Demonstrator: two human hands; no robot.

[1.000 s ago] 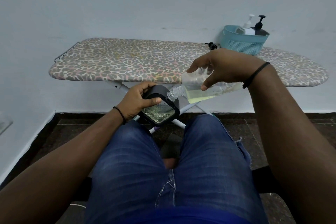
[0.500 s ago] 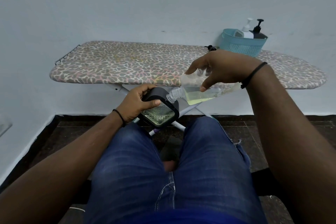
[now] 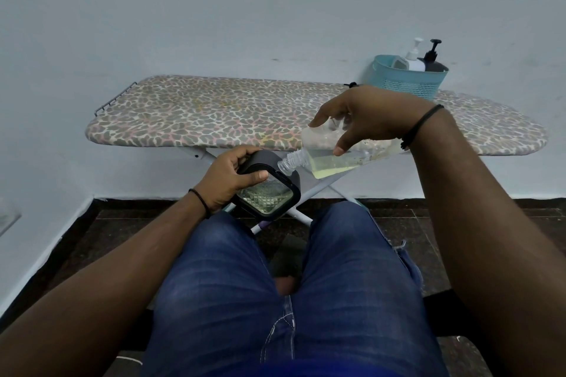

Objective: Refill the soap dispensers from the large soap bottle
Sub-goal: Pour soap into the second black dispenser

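Yellowish soap pools along the low side of the large soap bottle (image 3: 333,159), which the right hand (image 3: 367,119) holds nearly on its side, thumb and fingers curled round the clear body. Its uncapped threaded neck sits just over the top edge of the dispenser (image 3: 266,190), a dark square-framed one with a faceted clear face, which the left hand (image 3: 228,180) grips by its near-left side, above the knees and in front of the ironing board (image 3: 214,113).

Compared with a second ago, the bottle neck has crept closer to the dispenser and both hands have settled a little lower against the board's edge; the tilt looks much the same. That reads as a pour being lined up or just begun, so this dispenser's refill is barely under way.

No stream is visible between neck and dispenser, and the dispenser's opening is hidden behind its frame and the neck, so whether soap is flowing cannot be told; possibly a thin thread is lost against the dark rim. Two pump dispensers (image 3: 424,60) stand in the teal basket (image 3: 404,82) at the board's far right end, their fill levels concealed by its wall.
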